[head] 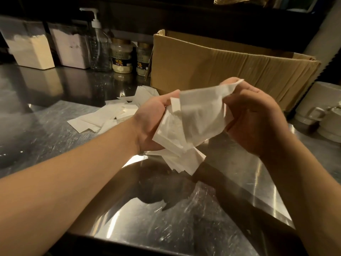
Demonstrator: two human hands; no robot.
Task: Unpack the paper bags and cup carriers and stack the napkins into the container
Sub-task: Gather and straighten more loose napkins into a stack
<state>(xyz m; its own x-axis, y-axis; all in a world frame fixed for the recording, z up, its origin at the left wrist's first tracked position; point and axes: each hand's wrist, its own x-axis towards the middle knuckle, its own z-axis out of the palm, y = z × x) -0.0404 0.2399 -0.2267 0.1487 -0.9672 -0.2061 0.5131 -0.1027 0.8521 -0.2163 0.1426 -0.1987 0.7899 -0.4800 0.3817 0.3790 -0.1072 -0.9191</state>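
Napkins (195, 117), a loose white bundle, sit above the steel worktop (55, 130) between both hands. The left hand (155, 122) cradles them from below, fingers curled round the bundle; the right hand (258, 119) pinches the top sheet, probably to square the bundle for stacking. More napkins (110, 115) lie scattered near the cardboard box (221, 71). No container for them can be picked out.

bare counter (55, 130) left, cardboard box (212, 65) blocking behind (napkin heap (110, 115) beside)

Dim room, scratched steel counter (55, 130), dark, perhaps shelved, back wall (203, 17).
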